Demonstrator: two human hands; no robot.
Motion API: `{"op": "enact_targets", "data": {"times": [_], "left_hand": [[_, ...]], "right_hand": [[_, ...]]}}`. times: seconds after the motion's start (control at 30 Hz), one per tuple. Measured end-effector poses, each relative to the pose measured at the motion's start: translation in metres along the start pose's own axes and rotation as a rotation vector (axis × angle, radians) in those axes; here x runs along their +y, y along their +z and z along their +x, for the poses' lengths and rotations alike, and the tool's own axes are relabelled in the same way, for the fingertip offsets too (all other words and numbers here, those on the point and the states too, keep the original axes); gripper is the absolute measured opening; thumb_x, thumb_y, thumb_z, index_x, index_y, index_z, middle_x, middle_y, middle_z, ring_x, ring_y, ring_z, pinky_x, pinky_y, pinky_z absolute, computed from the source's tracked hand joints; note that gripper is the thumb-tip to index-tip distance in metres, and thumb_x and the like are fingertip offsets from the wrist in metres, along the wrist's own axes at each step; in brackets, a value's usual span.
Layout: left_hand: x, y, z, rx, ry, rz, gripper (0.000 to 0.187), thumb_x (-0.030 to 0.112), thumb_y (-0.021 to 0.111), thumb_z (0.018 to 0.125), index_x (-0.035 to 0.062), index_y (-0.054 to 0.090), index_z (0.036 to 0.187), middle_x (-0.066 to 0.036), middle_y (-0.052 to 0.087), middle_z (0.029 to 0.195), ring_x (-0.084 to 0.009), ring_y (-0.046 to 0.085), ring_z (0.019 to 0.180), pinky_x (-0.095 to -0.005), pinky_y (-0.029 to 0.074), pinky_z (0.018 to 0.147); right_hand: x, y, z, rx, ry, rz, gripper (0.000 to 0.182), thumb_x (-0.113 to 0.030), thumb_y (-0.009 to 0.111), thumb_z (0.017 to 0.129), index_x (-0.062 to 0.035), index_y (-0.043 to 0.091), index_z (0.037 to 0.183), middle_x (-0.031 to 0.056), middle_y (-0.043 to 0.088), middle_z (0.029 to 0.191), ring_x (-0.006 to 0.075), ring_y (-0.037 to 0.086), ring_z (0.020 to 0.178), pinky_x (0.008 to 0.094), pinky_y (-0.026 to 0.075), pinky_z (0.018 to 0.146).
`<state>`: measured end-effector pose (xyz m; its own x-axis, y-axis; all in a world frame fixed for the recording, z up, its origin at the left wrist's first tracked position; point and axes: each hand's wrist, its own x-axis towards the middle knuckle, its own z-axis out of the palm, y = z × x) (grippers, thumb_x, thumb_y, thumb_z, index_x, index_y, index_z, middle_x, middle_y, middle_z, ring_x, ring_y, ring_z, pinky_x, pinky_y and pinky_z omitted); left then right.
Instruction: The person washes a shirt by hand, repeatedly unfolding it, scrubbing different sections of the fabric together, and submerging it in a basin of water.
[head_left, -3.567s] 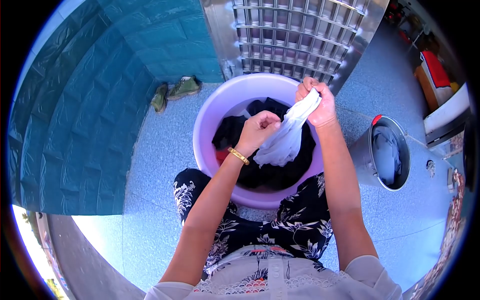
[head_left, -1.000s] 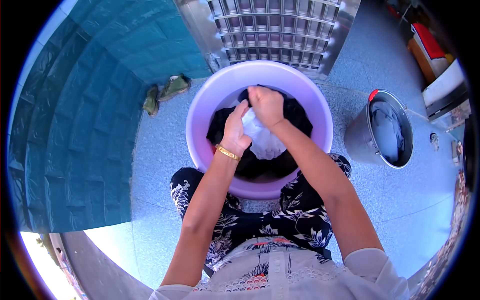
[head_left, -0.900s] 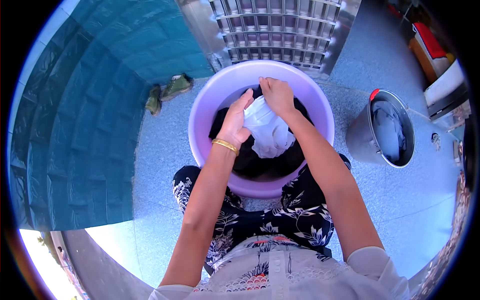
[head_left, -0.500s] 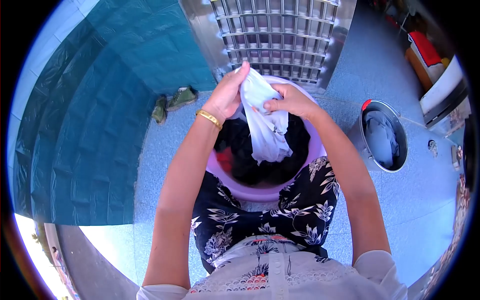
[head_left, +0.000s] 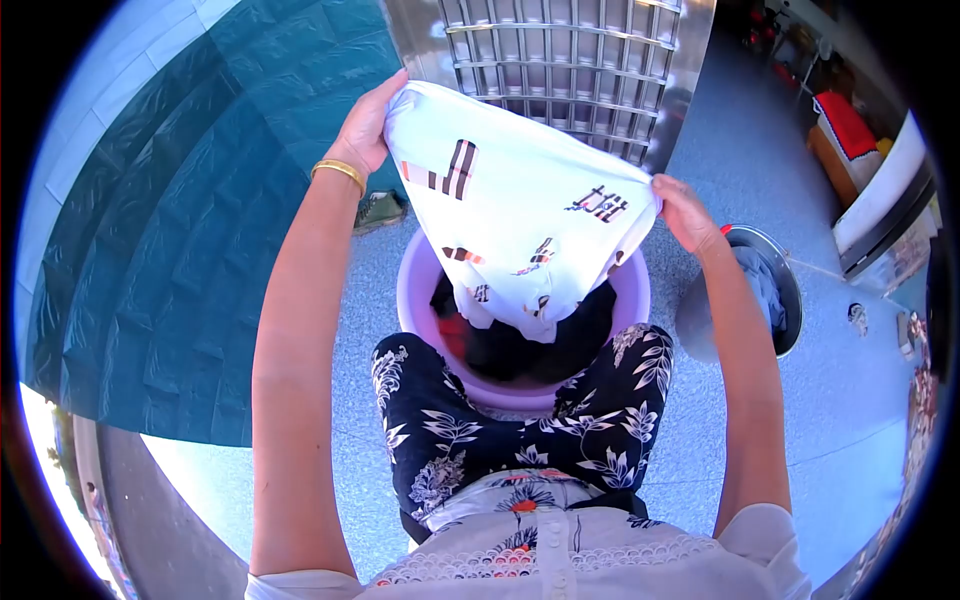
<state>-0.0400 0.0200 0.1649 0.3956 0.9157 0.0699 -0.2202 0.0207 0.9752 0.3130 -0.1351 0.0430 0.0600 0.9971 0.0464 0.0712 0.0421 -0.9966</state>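
A white cloth with dark printed patterns (head_left: pixel 510 190) is stretched wide between my two hands. My left hand (head_left: pixel 372 128), below which a gold bracelet circles the wrist, grips its upper left corner. Its right corner is pinched in my right hand (head_left: pixel 687 213). The lower part of the cloth hangs over a purple basin (head_left: pixel 415 290) on the floor between my knees. Dark wet clothes (head_left: pixel 585 335) fill the basin, with a bit of red at the left.
A metal bucket (head_left: pixel 705 320) with grey-blue cloth stands to the right. Green shoes (head_left: pixel 380 211) lie left of the basin by the teal wall (head_left: pixel 180 270). A metal grille door (head_left: pixel 560 60) is ahead. A red cloth (head_left: pixel 845 125) is at the far right.
My hands have moved apart, left hand up and to the left, right hand to the right. The bunched white cloth is now spread open, its print showing.
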Motion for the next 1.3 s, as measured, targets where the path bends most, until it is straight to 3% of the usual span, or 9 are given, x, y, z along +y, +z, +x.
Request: {"op": "enact_targets", "data": {"times": [0.13,0.2,0.33,0.43,0.63,0.87,1.07,1.17,1.3], "left_hand": [[0.003,-0.015,-0.005,-0.006,0.073,0.194,0.037,0.037,0.052,0.081,0.0022,0.058,0.092,-0.005,0.059,0.088,-0.0142,0.055,0.082,-0.0267,0.042,0.076],[0.006,-0.019,-0.005,0.034,0.125,0.515,0.039,0.04,0.048,0.083,0.0038,0.056,0.095,-0.002,0.058,0.089,-0.0113,0.054,0.079,-0.0271,0.041,0.077],[0.014,-0.031,-0.004,0.084,0.19,0.582,0.042,0.04,0.05,0.082,0.0022,0.056,0.097,-0.005,0.058,0.088,-0.0127,0.053,0.082,-0.026,0.041,0.075],[0.027,-0.037,-0.002,0.045,0.21,0.346,0.039,0.039,0.05,0.082,0.003,0.057,0.095,-0.003,0.059,0.085,-0.0108,0.054,0.079,-0.0254,0.042,0.074],[0.045,-0.046,-0.006,-0.234,0.219,0.28,0.031,0.034,0.054,0.08,0.0046,0.059,0.09,0.0,0.059,0.083,-0.0086,0.054,0.075,-0.0241,0.042,0.073],[0.054,-0.055,-0.01,-0.201,0.256,0.47,0.025,0.022,0.061,0.076,0.0043,0.061,0.094,-0.002,0.059,0.087,-0.0089,0.052,0.083,-0.023,0.039,0.079],[0.061,-0.067,-0.007,-0.161,0.308,0.527,0.023,0.019,0.059,0.078,0.0075,0.061,0.098,0.001,0.059,0.09,-0.008,0.051,0.085,-0.0217,0.038,0.08],[0.061,-0.068,-0.006,-0.119,0.333,0.513,0.022,0.018,0.059,0.078,0.0074,0.061,0.097,0.001,0.059,0.09,-0.0086,0.051,0.084,-0.0221,0.038,0.08],[0.059,-0.061,-0.013,-0.176,0.29,0.496,0.023,0.015,0.059,0.077,0.0068,0.061,0.098,0.0,0.06,0.089,-0.0093,0.051,0.084,-0.0228,0.038,0.081]], "right_hand": [[-0.032,-0.008,0.006,0.072,-0.247,0.278,0.017,-0.027,0.055,0.079,-0.0112,0.059,0.083,-0.0022,0.057,0.08,0.0085,0.048,0.078,0.0241,0.034,0.072],[-0.051,-0.007,0.01,0.133,-0.311,0.255,0.017,-0.027,0.054,0.08,-0.0111,0.059,0.085,-0.0025,0.057,0.081,0.0083,0.048,0.078,0.0243,0.035,0.073],[-0.076,-0.003,0.019,0.224,-0.381,0.259,0.021,-0.029,0.052,0.082,-0.0099,0.057,0.089,-0.0025,0.057,0.084,0.0084,0.048,0.082,0.0249,0.036,0.078],[-0.09,-0.005,0.026,0.206,-0.392,0.298,0.024,-0.03,0.053,0.082,-0.0089,0.057,0.091,-0.002,0.057,0.087,0.0089,0.048,0.084,0.0252,0.035,0.082],[-0.106,-0.026,0.032,0.271,-0.389,-0.19,0.029,-0.034,0.053,0.082,-0.0071,0.059,0.092,-0.0032,0.055,0.08,0.0073,0.045,0.081,0.022,0.034,0.078],[-0.115,-0.03,0.023,0.349,-0.487,-0.608,0.026,-0.035,0.056,0.079,-0.0097,0.061,0.08,-0.0011,0.055,0.07,0.0077,0.049,0.067,0.0226,0.038,0.061],[-0.125,-0.028,0.014,0.238,-0.367,-0.896,0.026,-0.035,0.057,0.078,-0.0093,0.061,0.078,-0.0014,0.055,0.066,0.0078,0.05,0.062,0.0222,0.038,0.057],[-0.126,-0.033,0.013,0.118,-0.336,-0.84,0.027,-0.036,0.057,0.078,-0.0096,0.062,0.078,-0.0009,0.055,0.068,0.0078,0.05,0.063,0.0228,0.038,0.059],[-0.12,-0.032,0.008,0.194,-0.362,-0.679,0.026,-0.036,0.057,0.078,-0.0101,0.062,0.079,-0.0007,0.056,0.069,0.0077,0.05,0.067,0.0238,0.038,0.061]]}}
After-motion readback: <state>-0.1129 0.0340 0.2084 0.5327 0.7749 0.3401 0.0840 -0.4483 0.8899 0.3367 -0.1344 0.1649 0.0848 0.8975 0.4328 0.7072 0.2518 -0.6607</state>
